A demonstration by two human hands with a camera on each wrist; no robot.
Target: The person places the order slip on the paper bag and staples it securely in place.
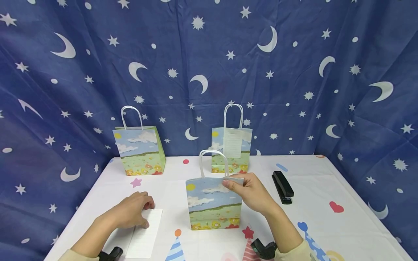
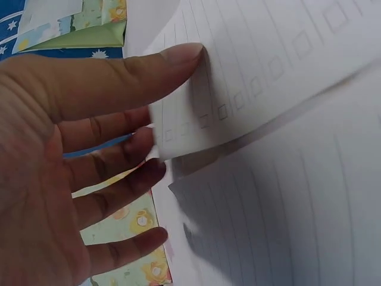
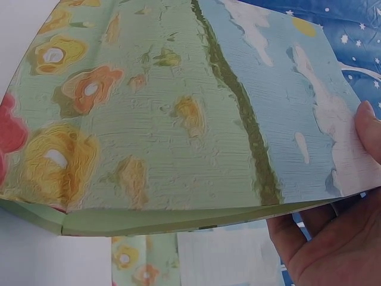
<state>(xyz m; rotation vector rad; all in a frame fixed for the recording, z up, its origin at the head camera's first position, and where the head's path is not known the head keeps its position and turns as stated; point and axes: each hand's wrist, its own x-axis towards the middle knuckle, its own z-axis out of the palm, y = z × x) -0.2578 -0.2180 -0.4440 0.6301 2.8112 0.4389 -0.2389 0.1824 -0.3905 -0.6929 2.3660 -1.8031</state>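
Observation:
My right hand [image 1: 253, 192] grips the top right edge of a small paper gift bag [image 1: 215, 208] printed with sky, meadow and flowers. Its thumb lies on the front, the fingers behind, and the white twisted handles stand up. In the right wrist view the bag's printed face [image 3: 161, 101] fills most of the picture, its green side folded in. At the left, my left hand [image 1: 132, 210] pinches the end of a lined paper sheet [image 1: 145, 235]. The left wrist view has the thumb on top of this sheet [image 2: 250, 71], raised over another lined sheet [image 2: 256, 220].
Two matching bags stand at the back: a left bag [image 1: 140, 152] and a right bag [image 1: 217, 165] with a lined sheet [image 1: 232, 145] on its front. A black stapler [image 1: 282, 186] lies right of my right hand. Behind the white printed tablecloth [image 1: 326, 232] hangs a blue starry curtain [image 1: 209, 54].

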